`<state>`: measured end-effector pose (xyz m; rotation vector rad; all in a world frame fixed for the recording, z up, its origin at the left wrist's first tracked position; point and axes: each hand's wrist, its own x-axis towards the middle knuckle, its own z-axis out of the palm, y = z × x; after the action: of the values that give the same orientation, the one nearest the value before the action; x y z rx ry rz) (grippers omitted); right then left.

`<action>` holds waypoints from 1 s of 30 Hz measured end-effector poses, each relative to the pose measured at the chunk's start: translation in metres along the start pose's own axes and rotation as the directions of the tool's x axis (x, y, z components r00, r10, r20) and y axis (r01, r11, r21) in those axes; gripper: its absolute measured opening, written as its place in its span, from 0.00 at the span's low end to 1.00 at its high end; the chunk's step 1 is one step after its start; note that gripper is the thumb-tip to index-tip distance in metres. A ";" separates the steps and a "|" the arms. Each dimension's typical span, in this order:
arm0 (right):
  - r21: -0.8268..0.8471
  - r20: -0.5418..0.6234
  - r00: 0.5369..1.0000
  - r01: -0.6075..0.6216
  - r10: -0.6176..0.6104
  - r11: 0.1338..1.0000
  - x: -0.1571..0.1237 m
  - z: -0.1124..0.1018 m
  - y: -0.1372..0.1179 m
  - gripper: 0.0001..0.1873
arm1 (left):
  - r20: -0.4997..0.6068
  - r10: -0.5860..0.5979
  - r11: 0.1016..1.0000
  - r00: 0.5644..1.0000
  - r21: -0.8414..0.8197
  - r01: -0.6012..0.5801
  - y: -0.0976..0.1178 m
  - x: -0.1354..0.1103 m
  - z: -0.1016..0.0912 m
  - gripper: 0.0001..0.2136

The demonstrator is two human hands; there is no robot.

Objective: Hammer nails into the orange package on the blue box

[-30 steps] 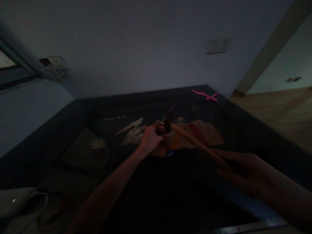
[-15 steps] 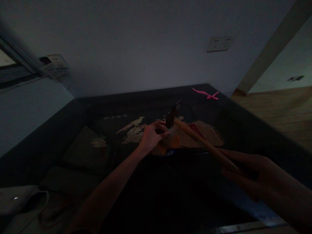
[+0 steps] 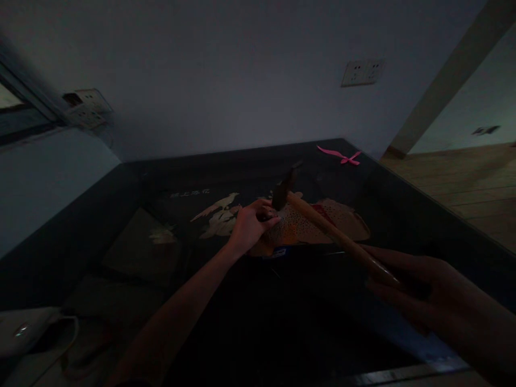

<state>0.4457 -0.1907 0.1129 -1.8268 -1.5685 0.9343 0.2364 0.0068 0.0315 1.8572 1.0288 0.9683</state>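
My right hand (image 3: 419, 290) is wrapped round the wooden handle of a hammer (image 3: 334, 231). The dark hammer head is just above the fingertips of my left hand (image 3: 252, 223). My left thumb and fingers are pinched together; anything between them is too dark and small to make out. Beneath them lies a flat tan sheet (image 3: 344, 223) covered with many small dark dots or holes, with an orange patch and a red band. A small blue label (image 3: 280, 252) shows at its near edge. Whether the hammer head touches anything is unclear.
The dim, glossy black table (image 3: 242, 312) has a bird decoration (image 3: 220, 207) on its top. A pink ribbon (image 3: 342, 158) lies at the far right. A white device with a cord (image 3: 24, 328) sits at lower left. The wall (image 3: 226, 80) with sockets (image 3: 363, 72) stands behind.
The whole view has shifted very slightly. The hammer and both hands stay in nearly the same place, with the grips unchanged.
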 end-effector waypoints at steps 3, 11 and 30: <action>0.024 -0.017 1.000 0.020 -0.019 1.000 0.002 0.002 0.001 0.24 | 0.032 -0.002 1.000 0.999 -0.019 0.002 0.002 0.000 -0.001 0.12; 0.005 -0.027 0.999 -0.019 0.019 1.000 -0.003 0.000 0.006 0.27 | 0.015 0.017 1.000 1.000 0.021 -0.017 -0.001 0.000 -0.001 0.12; 0.162 -0.061 0.982 -0.167 0.179 0.973 -0.007 0.003 0.031 0.32 | 0.155 0.143 0.985 0.978 -0.124 -0.124 0.004 0.001 -0.014 0.21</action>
<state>0.4615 -0.2030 0.0879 -1.8854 -1.2688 1.0242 0.2256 0.0097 0.0406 1.8949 0.7438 0.9152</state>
